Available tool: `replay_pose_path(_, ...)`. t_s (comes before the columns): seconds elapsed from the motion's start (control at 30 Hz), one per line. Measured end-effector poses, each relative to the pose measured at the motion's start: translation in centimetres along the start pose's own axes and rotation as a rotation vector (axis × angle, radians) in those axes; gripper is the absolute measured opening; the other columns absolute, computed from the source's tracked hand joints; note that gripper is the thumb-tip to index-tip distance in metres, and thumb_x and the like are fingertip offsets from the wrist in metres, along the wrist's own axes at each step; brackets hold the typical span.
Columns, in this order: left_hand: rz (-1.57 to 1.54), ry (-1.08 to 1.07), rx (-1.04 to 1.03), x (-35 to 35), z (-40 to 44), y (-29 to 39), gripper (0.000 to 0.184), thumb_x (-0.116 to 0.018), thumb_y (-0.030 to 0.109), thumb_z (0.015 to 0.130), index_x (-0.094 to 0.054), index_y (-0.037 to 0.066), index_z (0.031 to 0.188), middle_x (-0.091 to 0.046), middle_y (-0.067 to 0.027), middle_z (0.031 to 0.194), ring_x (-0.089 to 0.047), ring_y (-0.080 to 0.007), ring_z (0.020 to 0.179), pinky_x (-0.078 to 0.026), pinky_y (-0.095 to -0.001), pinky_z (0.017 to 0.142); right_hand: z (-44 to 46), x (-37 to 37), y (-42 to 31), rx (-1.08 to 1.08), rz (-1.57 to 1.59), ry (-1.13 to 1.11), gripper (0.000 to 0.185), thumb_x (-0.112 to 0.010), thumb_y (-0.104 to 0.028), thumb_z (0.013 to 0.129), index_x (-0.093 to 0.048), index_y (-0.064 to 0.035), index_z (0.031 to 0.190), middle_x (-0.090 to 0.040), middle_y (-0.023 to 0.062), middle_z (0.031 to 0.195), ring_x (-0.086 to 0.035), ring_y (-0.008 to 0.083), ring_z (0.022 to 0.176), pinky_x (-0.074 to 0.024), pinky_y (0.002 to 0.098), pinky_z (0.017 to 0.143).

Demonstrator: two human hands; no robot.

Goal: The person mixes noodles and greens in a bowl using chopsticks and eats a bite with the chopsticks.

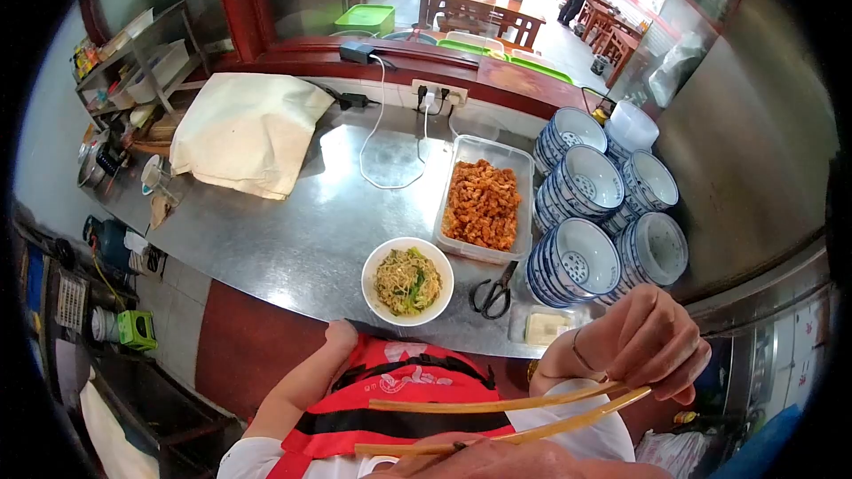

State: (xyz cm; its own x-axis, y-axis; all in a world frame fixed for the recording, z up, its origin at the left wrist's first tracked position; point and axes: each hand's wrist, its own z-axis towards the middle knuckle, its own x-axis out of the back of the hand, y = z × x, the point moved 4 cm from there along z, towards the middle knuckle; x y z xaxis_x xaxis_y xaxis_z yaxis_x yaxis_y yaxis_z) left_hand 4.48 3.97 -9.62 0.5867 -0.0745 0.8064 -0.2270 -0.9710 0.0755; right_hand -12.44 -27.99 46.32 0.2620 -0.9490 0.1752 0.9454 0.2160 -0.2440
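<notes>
Clearly, our right hand [652, 346] has its fingers curled closed around one end of the long wooden chopsticks [550, 400], and their free ends point across the front of our red apron [399, 395], a little apart. Our left hand [342, 334] is by the front edge of the bench [266, 239]; we cannot tell how far it is open or whether it holds anything (its fingers are turned out of sight).

The white bowl [366, 282] sits upright near that edge, just beyond the left hand, with noodles [417, 279] and greens inside. To handle the sticks well, we would keep the grip light but firm, with their ends level, and swing them slowly, since their length makes the far ends wander.

Right of the bowl lie black scissors [500, 290], handles toward us. Behind them stands a clear container [479, 255] of reddish-brown pieces [482, 204]. Stacked blue-and-white bowls [559, 279] crowd the right side, with a small tub [548, 328] in front, so we would mind our right elbow and wrist there. A white cable [382, 184] loops across the back, beside a pale cloth [253, 133].
</notes>
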Motion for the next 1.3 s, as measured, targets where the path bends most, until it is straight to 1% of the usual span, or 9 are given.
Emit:
replay_pose_path(0.2, -0.115, 0.011, 0.204, 1.3, -0.9, 0.4, 0.023, -0.053, 0.017, 0.082, -0.067, 0.004, 0.094, -0.064, -0.0168, 0.100, -0.063, -0.0292, 0.092, -0.052, -0.0378, 0.074, -2.0, 0.9, 0.7, 0.126, -0.049, 0.119, 0.027, -0.050, -0.029, 0.091, -0.057, -0.0081, 0.076, -0.060, 0.0107, 0.073, -0.061, 0.0206, 0.059, -0.0524, 0.0289, 0.054)
replay_pose_path(0.27, -0.002, 0.006, 0.057, 1.5, -0.8, 0.8, 0.022, -0.053, 0.017, 0.082, -0.068, 0.005, 0.093, -0.065, -0.0155, 0.099, -0.064, -0.0289, 0.092, -0.052, -0.0379, 0.074, -3.8, 0.3, 3.4, -0.133, -0.296, 0.331, 0.022, -0.053, -0.018, 0.087, -0.060, -0.0035, 0.072, -0.059, 0.0101, 0.074, -0.057, 0.0181, 0.059, -0.0480, 0.0277, 0.053)
replay_pose_path(0.37, 0.022, 0.023, -0.034, 1.5, -1.2, 0.8, 0.022, -0.051, 0.018, 0.082, -0.069, 0.009, 0.090, -0.066, -0.0127, 0.097, -0.064, -0.0294, 0.090, -0.052, -0.0387, 0.073, -7.0, 0.9, 8.5, -0.979, -0.321, 0.377, 0.017, -0.051, -0.009, 0.086, -0.061, 0.0021, 0.079, -0.057, 0.0073, 0.076, -0.053, 0.0119, 0.069, -0.0403, 0.0224, 0.059)
replay_pose_path(0.5, 0.053, 0.065, -0.098, 0.6, -1.0, 0.5, 0.019, -0.053, 0.017, 0.080, -0.070, 0.009, 0.084, -0.066, -0.0139, 0.090, -0.064, -0.0298, 0.086, -0.053, -0.0388, 0.070, -16.8, 1.3, 16.0, -1.168, -0.566, 0.346, 0.014, -0.053, -0.009, 0.087, -0.059, 0.0019, 0.081, -0.055, 0.0028, 0.074, -0.047, 0.0073, 0.067, -0.0383, 0.0218, 0.059)
replay_pose_path(0.63, -0.057, 0.107, 0.090, 3.0, -2.5, 1.5, 0.022, -0.051, 0.017, 0.083, -0.067, 0.004, 0.091, -0.064, -0.0178, 0.095, -0.064, -0.0303, 0.086, -0.053, -0.0384, 0.070, -25.2, -0.2, 19.0, -1.305, -0.644, 0.421, 0.012, -0.058, -0.010, 0.086, -0.058, 0.0015, 0.083, -0.054, 0.0027, 0.070, -0.049, 0.0082, 0.064, -0.0401, 0.0228, 0.059)
replay_pose_path(0.73, -0.060, 0.083, 0.095, 2.1, -1.9, 1.2, 0.027, -0.049, 0.018, 0.084, -0.062, 0.000, 0.099, -0.060, -0.0221, 0.099, -0.064, -0.0312, 0.086, -0.053, -0.0375, 0.070, -28.6, -2.4, 20.3, -1.257, -0.774, 0.343, 0.009, -0.060, -0.008, 0.083, -0.060, 0.0003, 0.085, -0.059, 0.0122, 0.076, -0.055, 0.0186, 0.063, -0.0434, 0.0271, 0.059)
replay_pose_path(0.87, -0.047, 0.073, 0.110, 2.3, -2.0, 1.2, 0.026, -0.047, 0.017, 0.086, -0.062, 0.001, 0.099, -0.060, -0.0209, 0.101, -0.064, -0.0301, 0.087, -0.054, -0.0358, 0.070, -29.3, -6.3, 20.0, -1.281, -0.818, 0.221, 0.008, -0.062, -0.008, 0.079, -0.060, -0.0015, 0.085, -0.059, 0.0134, 0.079, -0.057, 0.0243, 0.065, -0.0453, 0.0312, 0.059)
replay_pose_path(1.13, -0.056, 0.071, 0.130, 1.7, -1.8, 1.0, 0.025, -0.047, 0.017, 0.086, -0.062, 0.000, 0.099, -0.060, -0.0203, 0.100, -0.064, -0.0298, 0.087, -0.054, -0.0350, 0.069, -26.3, -9.4, 16.6, -0.883, -0.693, -0.333, 0.013, -0.066, -0.006, 0.072, -0.057, -0.0036, 0.080, -0.059, 0.0094, 0.079, -0.057, 0.0281, 0.072, -0.0457, 0.0354, 0.063)
replay_pose_path(1.3, -0.055, 0.057, 0.116, 2.2, -1.9, 1.2, 0.026, -0.047, 0.017, 0.087, -0.062, -0.001, 0.099, -0.059, -0.0207, 0.101, -0.064, -0.0303, 0.088, -0.054, -0.0357, 0.069, -25.5, -5.2, 16.4, -1.066, -0.747, -0.145, 0.007, -0.064, -0.005, 0.075, -0.058, -0.0035, 0.077, -0.058, 0.0103, 0.075, -0.057, 0.0252, 0.065, -0.0449, 0.0318, 0.058)
